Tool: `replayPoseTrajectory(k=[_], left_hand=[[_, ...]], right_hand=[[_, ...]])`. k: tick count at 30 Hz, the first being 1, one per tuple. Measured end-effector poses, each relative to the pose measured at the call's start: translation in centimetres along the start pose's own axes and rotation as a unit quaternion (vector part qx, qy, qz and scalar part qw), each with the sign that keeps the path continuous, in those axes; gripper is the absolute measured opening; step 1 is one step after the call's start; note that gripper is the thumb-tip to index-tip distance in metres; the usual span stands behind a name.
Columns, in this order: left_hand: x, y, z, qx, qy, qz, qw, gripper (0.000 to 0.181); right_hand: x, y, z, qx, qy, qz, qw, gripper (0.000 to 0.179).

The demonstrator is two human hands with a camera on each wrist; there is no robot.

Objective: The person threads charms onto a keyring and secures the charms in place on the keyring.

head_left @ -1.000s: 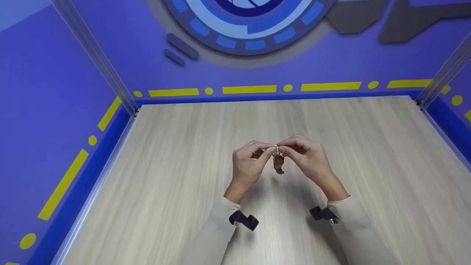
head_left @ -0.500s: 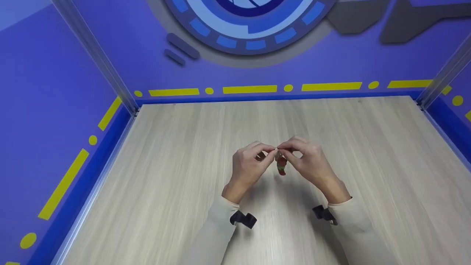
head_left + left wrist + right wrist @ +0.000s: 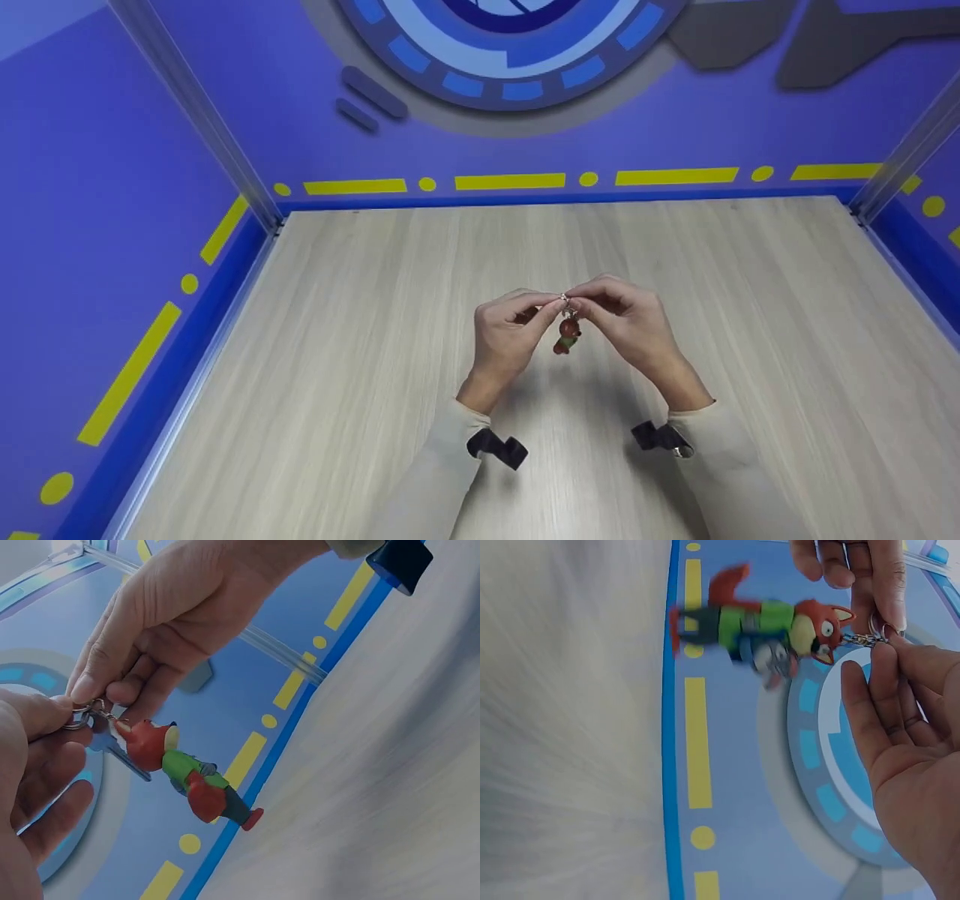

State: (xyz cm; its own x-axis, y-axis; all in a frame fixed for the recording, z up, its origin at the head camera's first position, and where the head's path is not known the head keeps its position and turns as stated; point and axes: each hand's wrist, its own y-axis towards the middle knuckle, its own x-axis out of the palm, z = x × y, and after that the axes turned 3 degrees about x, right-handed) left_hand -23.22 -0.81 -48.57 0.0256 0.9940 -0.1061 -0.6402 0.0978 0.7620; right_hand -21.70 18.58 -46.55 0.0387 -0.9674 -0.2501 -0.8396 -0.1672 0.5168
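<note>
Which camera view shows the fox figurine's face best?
Right wrist: there the fox figurine shows its eyes and muzzle. Left wrist shows it turned away, only the muzzle's side visible; in the head view, facial details are too small.

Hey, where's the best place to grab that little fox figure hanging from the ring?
Probably round its green torso, from below: the fox figure hangs free on its chain, while the left hand and right hand crowd the ring above.
</note>
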Motion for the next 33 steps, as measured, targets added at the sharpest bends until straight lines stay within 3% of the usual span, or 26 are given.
replayPoseTrajectory(k=[5,13,18,25,33], left_hand=[[0.48,-0.22,0.05,-0.012,-0.007,0.030,0.9995,0.004],[0.61,-0.18,0.52,-0.033,0.007,0.061,0.9975,0.004],[0.71,-0.07,0.54,-0.033,0.033,0.047,0.9978,0.004],[0.40,0.02,0.34,0.008,0.130,0.012,0.9914,0.008],[0.05,-0.03,0.12,0.002,0.128,-0.034,0.9911,0.007]], right_hand=[[0.19,-0.01,-0.02,0.025,0.033,0.011,0.9991,0.015],[0.67,0.02,0.01,0.071,0.040,0.034,0.9961,0.009],[0.67,0.01,-0.12,0.080,0.054,0.037,0.9947,0.008],[0.52,0.01,-0.19,0.074,0.019,0.036,0.9964,0.005],[0.40,0.02,-0.05,0.095,0.006,0.022,0.9953,0.006]])
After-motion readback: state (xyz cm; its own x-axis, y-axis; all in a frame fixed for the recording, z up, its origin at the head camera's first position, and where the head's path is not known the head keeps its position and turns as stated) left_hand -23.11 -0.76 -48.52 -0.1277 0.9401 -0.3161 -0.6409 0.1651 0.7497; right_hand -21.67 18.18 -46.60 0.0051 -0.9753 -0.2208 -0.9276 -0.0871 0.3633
